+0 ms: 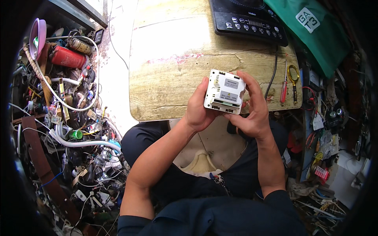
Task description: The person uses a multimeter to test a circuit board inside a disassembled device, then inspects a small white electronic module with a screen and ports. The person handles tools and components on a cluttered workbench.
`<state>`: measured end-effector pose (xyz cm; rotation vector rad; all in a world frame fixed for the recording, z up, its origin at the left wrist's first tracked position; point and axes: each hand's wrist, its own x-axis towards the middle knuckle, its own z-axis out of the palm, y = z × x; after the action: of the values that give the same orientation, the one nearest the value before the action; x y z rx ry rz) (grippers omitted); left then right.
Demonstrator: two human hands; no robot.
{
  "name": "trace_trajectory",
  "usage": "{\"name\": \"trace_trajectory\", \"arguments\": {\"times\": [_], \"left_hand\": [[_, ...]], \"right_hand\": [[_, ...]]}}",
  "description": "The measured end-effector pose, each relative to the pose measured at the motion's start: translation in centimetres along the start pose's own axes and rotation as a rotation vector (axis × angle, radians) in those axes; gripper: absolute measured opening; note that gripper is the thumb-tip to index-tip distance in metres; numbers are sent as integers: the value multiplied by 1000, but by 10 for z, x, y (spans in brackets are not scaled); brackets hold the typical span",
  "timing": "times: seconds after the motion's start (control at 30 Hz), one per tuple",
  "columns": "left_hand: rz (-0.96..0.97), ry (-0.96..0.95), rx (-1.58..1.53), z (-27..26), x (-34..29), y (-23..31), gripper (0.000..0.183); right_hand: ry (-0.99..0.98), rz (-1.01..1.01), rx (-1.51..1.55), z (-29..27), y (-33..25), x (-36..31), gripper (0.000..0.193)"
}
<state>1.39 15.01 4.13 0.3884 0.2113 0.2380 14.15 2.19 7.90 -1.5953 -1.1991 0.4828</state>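
A white, square plastic electrical module (225,92) is held up over the near edge of the wooden table (177,86). Its back faces me, with printed labels, small slots and a terminal row along the lower side. My left hand (198,108) is closed around its left edge, the thumb along the side. On the opposite edge my right hand (255,110) grips it, fingers at the upper right corner and thumb near the lower right one. Fingers under the module are mostly hidden.
Right of the module lie a red-handled screwdriver (283,91) and a magnifying glass (293,78). A black induction cooker (252,25) stands at the back beside a green bag (315,43), its cord (272,74) trailing forward. Cluttered parts and a red cylinder (69,57) crowd the left.
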Motion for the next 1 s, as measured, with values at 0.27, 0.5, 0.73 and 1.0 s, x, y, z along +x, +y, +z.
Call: {"name": "trace_trajectory", "arguments": {"times": [0.27, 0.5, 0.73, 1.0], "left_hand": [[-5, 12, 3, 1, -1, 1, 70], [7, 46, -45, 7, -2, 2, 69], [13, 56, -50, 6, -1, 1, 68], [3, 72, -53, 6, -2, 0, 67]], "right_hand": [[13, -47, -26, -1, 3, -1, 95], [6, 23, 30, -2, 0, -3, 97], [22, -58, -4, -2, 4, -2, 97], [24, -35, 18, -1, 6, -4, 96]]}}
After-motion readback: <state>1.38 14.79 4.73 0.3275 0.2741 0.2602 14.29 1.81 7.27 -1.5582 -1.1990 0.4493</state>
